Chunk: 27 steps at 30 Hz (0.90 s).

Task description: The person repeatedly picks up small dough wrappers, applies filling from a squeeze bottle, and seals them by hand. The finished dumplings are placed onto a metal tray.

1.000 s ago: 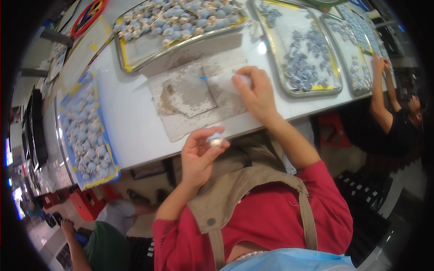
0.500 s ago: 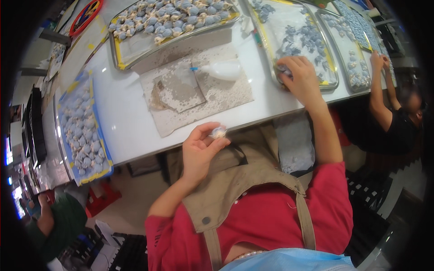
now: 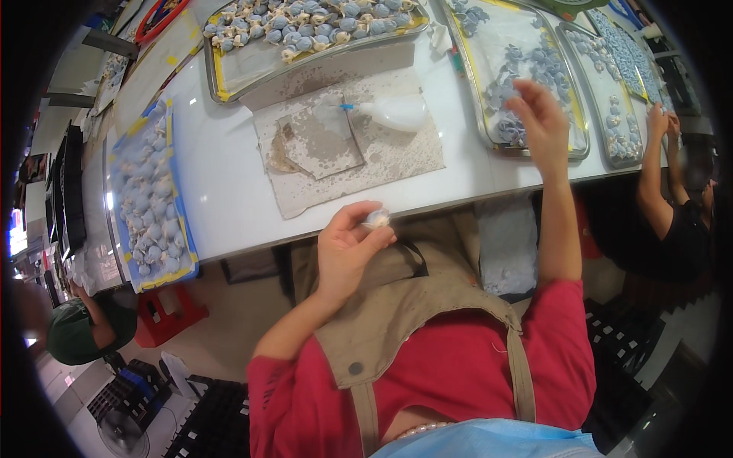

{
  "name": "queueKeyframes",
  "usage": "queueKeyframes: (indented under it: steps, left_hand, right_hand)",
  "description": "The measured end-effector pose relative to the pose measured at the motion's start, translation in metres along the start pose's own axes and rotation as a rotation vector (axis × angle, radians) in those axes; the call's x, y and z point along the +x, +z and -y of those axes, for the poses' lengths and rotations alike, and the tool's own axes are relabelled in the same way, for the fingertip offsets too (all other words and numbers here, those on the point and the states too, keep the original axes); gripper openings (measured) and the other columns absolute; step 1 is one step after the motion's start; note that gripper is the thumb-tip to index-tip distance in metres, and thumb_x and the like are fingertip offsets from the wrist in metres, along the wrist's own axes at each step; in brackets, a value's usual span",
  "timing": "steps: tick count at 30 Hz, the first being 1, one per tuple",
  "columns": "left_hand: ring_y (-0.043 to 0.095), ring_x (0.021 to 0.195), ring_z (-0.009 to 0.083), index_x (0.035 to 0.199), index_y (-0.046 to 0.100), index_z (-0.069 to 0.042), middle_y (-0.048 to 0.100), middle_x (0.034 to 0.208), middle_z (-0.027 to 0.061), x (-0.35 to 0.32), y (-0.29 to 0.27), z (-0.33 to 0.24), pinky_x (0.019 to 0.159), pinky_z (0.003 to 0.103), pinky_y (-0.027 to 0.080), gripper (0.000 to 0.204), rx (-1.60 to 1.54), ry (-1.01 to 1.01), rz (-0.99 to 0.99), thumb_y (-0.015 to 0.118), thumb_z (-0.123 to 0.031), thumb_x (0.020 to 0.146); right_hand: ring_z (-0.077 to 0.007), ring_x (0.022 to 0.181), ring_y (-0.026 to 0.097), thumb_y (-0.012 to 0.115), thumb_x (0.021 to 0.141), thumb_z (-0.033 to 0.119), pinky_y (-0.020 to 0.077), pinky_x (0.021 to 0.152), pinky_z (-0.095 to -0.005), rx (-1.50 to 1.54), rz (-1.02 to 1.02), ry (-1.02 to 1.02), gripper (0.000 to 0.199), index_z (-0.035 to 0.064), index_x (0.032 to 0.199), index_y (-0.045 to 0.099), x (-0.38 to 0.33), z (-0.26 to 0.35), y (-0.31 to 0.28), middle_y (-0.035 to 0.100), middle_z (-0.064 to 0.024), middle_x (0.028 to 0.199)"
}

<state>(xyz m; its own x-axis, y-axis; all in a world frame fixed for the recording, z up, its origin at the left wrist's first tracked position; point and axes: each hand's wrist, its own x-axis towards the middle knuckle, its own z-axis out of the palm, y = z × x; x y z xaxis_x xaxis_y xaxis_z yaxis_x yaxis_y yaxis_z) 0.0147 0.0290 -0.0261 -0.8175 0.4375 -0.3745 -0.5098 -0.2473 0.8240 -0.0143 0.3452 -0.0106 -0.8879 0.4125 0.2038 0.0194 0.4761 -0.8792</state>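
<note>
Hands apart, mid-frame. My left hand (image 3: 347, 248) sits just below the table's near edge, centre of the frame, fingers curled and pinching a small pale piece (image 3: 376, 220) between thumb and fingertips; too small to tell its exact shape. My right hand (image 3: 538, 122) is raised at right of centre, over the near end of a metal tray (image 3: 577, 149) that holds blue-grey pieces on a pale sheet. Its fingers are loosely bent and spread; whether anything sits in them I cannot tell.

White table (image 3: 229, 195) runs across the upper half. On it, centre, a stained, dusty mat (image 3: 397, 156) with a smaller square sheet (image 3: 317, 145) and a white piping bag with a blue tip (image 3: 393, 113) lying on its side. Above the mat, at top centre, a long tray (image 3: 237, 76) of blue and cream pieces. At left, a blue-edged tray (image 3: 179, 252) filled with pale pieces. Further trays at upper right.

Another person's arm (image 3: 653, 168) reaches to the table at the right edge. A person in green (image 3: 80, 332) sits at lower left. I wear a red top and tan apron (image 3: 427, 320).
</note>
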Motion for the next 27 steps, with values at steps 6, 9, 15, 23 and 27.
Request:
queueKeyframes:
  steps: [6, 9, 15, 23, 27]
  left_hand:
    - [0.06, 0.084, 0.0142, 0.112, 0.049, 0.003, 0.056, 0.102, 0.0103, 0.002, -0.003, 0.001, 0.076, 0.024, 0.049, 0.035, -0.062, 0.002, 0.004, 0.061, 0.004, 0.079]
    - [0.057, 0.091, 0.0136, 0.114, 0.048, 0.002, 0.055, 0.105, 0.0099, 0.003, -0.002, 0.003, 0.082, 0.026, 0.047, 0.037, -0.12, 0.076, 0.056, 0.062, 0.005, 0.08]
    - [0.055, 0.097, 0.014, 0.116, 0.048, 0.002, 0.053, 0.116, 0.0107, -0.002, -0.007, 0.002, 0.085, 0.026, 0.046, 0.039, -0.183, 0.162, 0.15, 0.063, 0.002, 0.08]
    - [0.054, 0.097, 0.0131, 0.119, 0.047, 0.003, 0.053, 0.12, 0.0125, -0.005, -0.011, 0.004, 0.084, 0.025, 0.045, 0.037, -0.126, 0.176, 0.132, 0.059, -0.003, 0.084]
    - [0.054, 0.096, 0.0122, 0.118, 0.049, 0.004, 0.054, 0.118, 0.0113, -0.007, -0.012, 0.002, 0.084, 0.024, 0.044, 0.035, -0.052, 0.177, 0.113, 0.059, -0.003, 0.085]
  right_hand:
    - [-0.0097, 0.083, 0.055, 0.055, 0.087, 0.008, 0.0429, 0.073, -0.0214, 0.517, 0.296, 0.233, 0.018, 0.0003, 0.104, 0.056, -0.076, 0.043, 0.052, 0.06, -0.0039, 0.092]
    - [-0.0105, 0.083, 0.054, 0.059, 0.083, 0.006, 0.0429, 0.071, -0.0226, 0.571, 0.361, 0.097, 0.017, 0.0025, 0.1, 0.059, -0.105, 0.05, 0.08, 0.059, -0.0045, 0.089]
    - [-0.0169, 0.077, 0.055, 0.068, 0.074, 0.003, 0.045, 0.066, -0.0267, 0.385, 0.346, -0.082, 0.02, 0.0051, 0.093, 0.063, -0.122, 0.069, 0.099, 0.059, -0.0065, 0.084]
    - [-0.0188, 0.072, 0.056, 0.074, 0.066, -0.001, 0.0434, 0.065, -0.0263, 0.198, 0.207, -0.377, 0.027, 0.0035, 0.09, 0.062, -0.127, 0.067, 0.107, 0.06, -0.0075, 0.083]
    - [-0.0172, 0.068, 0.057, 0.075, 0.06, 0.001, 0.0387, 0.061, -0.0279, 0.013, 0.14, -0.511, 0.027, 0.0076, 0.084, 0.063, -0.124, 0.073, 0.105, 0.062, -0.002, 0.08]
